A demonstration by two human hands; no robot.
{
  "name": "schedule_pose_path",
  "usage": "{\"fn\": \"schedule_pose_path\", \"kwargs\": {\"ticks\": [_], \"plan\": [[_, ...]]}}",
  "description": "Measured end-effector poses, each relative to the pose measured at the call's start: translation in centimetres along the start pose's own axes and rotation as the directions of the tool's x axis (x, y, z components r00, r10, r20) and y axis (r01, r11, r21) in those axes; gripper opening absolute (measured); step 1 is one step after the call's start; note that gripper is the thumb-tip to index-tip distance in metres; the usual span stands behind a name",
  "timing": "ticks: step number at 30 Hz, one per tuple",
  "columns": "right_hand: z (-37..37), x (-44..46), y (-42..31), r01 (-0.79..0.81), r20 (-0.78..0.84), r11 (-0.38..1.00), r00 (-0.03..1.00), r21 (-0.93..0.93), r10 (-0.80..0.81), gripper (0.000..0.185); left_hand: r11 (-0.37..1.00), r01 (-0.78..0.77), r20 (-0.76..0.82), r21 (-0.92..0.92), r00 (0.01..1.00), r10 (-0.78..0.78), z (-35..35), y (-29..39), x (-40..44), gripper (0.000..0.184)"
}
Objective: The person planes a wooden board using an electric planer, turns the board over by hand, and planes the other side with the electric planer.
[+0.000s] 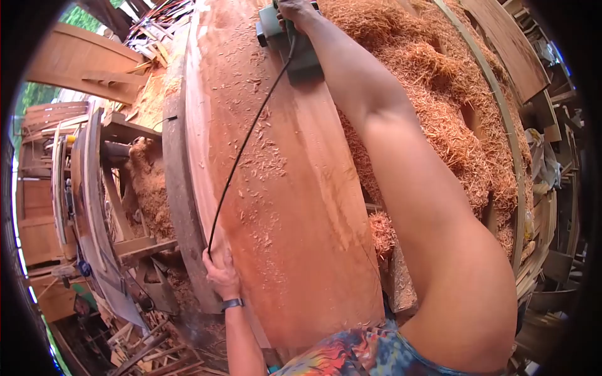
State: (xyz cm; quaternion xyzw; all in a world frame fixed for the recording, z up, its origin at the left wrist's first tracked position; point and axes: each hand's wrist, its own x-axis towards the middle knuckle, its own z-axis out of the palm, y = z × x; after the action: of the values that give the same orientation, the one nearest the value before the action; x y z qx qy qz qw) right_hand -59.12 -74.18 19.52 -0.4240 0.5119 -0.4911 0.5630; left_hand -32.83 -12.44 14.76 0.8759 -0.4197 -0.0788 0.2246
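A wide reddish wooden plank (295, 250) stretches away from me, sprinkled with shavings. At its far end my right hand (296, 11) is closed on a dark green electric planer (305, 62), which rests on the plank's right side. The top of that hand is cut off by the view's edge. A black power cord (251, 135) runs from the planer down across the plank to my left hand (222, 276). That hand is at the plank's left edge, its fingers closed around the cord.
Deep heaps of curly shavings (433, 81) lie along the right side. A grey timber beam (182, 188) runs beside the plank on the left. Wooden panels (88, 59) and scrap wood (157, 357) fill the left. More boards (508, 44) lean at the upper right.
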Motion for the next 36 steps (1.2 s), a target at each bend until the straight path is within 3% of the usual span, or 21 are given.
{"fn": "schedule_pose_path", "kwargs": {"ticks": [3,7,9,13,15,18,23,26,29,36], "plan": [[0.1,-1.2,-0.9,-0.021,0.006,0.999,1.0,-0.037,0.021,0.049,0.999,-0.033,-0.09,-0.015,0.995,0.032,0.3,-0.8,0.0,0.069],[-1.2,-8.9,-1.5,0.044,0.008,0.995,0.999,-0.094,-0.043,0.044,0.982,0.134,-0.19,-0.133,0.969,-0.158,0.8,-3.2,0.0,0.055],[-2.0,-14.8,-1.3,0.056,0.028,0.996,0.998,-0.076,-0.054,0.047,0.962,0.188,-0.243,-0.196,0.941,-0.233,1.2,-3.8,0.4,0.05],[-3.3,-29.2,-1.3,-0.088,-0.06,0.992,0.995,-0.094,0.082,0.051,0.917,0.154,-0.283,-0.368,0.921,-0.268,1.1,-3.4,0.4,0.046],[-4.4,-36.5,-0.3,-0.084,-0.054,0.996,0.995,-0.04,0.082,0.044,0.907,0.172,-0.212,-0.384,0.94,-0.268,0.3,-2.6,0.2,0.047],[-5.9,-47.5,1.0,-0.139,-0.068,0.989,0.988,-0.051,0.135,0.047,0.919,0.124,-0.2,-0.375,0.957,-0.211,1.1,-3.3,0.2,0.053],[-7.4,-62.2,2.3,-0.241,-0.136,0.967,0.964,-0.088,0.228,0.053,0.921,0.101,-0.074,-0.377,0.988,-0.139,-0.2,-2.5,-0.5,0.047],[-7.1,-63.2,2.2,-0.22,-0.189,0.965,0.963,-0.143,0.192,0.062,0.942,0.063,-0.06,-0.328,0.994,-0.088,-0.7,-2.1,-0.7,0.041],[-7.3,-60.0,2.2,-0.214,-0.162,0.971,0.967,-0.109,0.195,0.054,0.955,0.066,-0.041,-0.29,0.996,-0.081,-1.4,-1.2,-0.9,0.039],[-5.4,-45.1,0.4,-0.165,-0.146,0.983,0.978,-0.082,0.152,0.052,0.953,0.034,-0.075,-0.301,0.995,-0.059,-0.3,-1.6,-1.0,0.039]]}}
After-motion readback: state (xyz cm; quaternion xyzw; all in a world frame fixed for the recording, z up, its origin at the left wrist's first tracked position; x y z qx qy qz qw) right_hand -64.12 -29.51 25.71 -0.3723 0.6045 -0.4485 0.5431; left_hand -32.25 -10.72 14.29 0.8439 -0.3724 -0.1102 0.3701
